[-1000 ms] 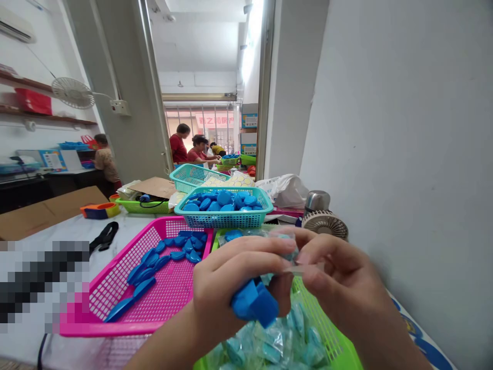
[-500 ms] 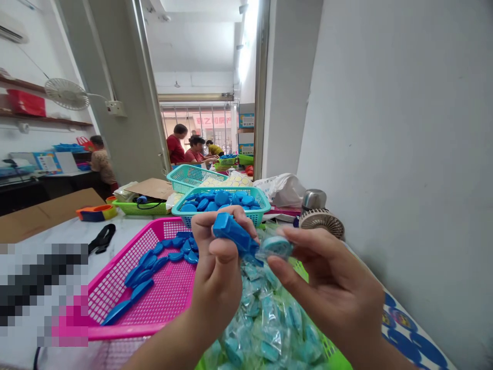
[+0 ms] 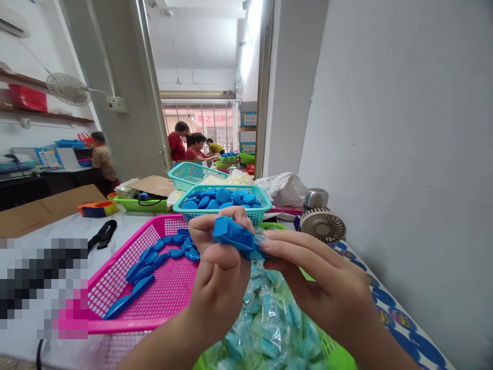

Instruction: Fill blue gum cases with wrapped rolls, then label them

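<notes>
My left hand is closed around an angular blue plastic piece, its block-like end facing me. At the other end, the fingers of my right hand pinch a clear-wrapped round teal piece, mostly hidden behind the fingertips. The wrapped piece meets the blue one, but whether it is inside cannot be seen. Below both hands lie many teal pieces in clear wrappers, heaped in a bright green basket. Left of my left hand, a pink basket holds several blue plastic pieces.
Behind my hands stands a turquoise basket of round blue pieces. A small fan and a metal flask are at right, near the wall. An orange-and-blue tape dispenser lies left. People work in the background.
My right hand has moved left, bringing the wrapped teal piece against the blue plastic piece, and its fingers now cover most of it. My left hand keeps its hold.
</notes>
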`<state>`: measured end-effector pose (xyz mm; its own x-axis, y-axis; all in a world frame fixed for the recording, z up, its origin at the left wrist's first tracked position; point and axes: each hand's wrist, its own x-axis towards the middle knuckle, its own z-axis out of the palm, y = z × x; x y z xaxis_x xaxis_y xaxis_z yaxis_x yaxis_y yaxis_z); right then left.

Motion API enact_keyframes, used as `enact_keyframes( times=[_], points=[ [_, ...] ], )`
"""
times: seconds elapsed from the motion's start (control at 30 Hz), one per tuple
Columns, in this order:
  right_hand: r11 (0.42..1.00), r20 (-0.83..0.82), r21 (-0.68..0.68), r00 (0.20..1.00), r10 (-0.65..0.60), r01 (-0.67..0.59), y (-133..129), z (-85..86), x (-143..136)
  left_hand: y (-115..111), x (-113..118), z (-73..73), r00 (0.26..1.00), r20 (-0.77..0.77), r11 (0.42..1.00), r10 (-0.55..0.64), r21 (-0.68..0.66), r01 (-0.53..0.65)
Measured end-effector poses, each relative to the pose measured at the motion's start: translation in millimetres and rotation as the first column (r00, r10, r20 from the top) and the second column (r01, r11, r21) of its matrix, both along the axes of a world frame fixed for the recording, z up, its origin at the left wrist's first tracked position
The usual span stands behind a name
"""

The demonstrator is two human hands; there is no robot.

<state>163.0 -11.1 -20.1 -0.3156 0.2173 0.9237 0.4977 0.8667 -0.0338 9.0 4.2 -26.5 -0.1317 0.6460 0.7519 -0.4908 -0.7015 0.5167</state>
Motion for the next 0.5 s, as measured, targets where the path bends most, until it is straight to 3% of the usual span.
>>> enact_keyframes(
  times=[0.1,0.23,0.33,0.4,0.5],
  points=[
    [0.999,0.016,-0.025,0.999,0.031,-0.031,1.1,-2.3,0.6,2.7,-1.5,-3.3,0.995,-0.023,0.99,-0.097,0.101,0.099],
    [0.998,0.013,-0.036,0.999,0.05,-0.05,-2.0,-3.6,-1.7,4.9,0.4,-4.8,0.988,-0.057,0.982,-0.14,0.123,0.147],
    [0.998,-0.116,-0.057,0.993,-0.024,0.018,-6.6,-1.4,-5.5,2.8,5.3,-4.5,0.98,-0.047,0.969,-0.195,0.145,0.2],
    [0.996,-0.188,-0.074,0.98,-0.072,0.059,-9.2,0.4,-7.9,0.3,9.8,-4.9,0.987,-0.006,0.974,-0.16,0.165,0.159],
    [0.999,-0.196,-0.013,0.98,-0.044,0.042,-10.8,2.0,-9.5,-2.7,16.1,-6.3,0.998,0.035,0.98,-0.06,0.191,0.052]
  ],
)
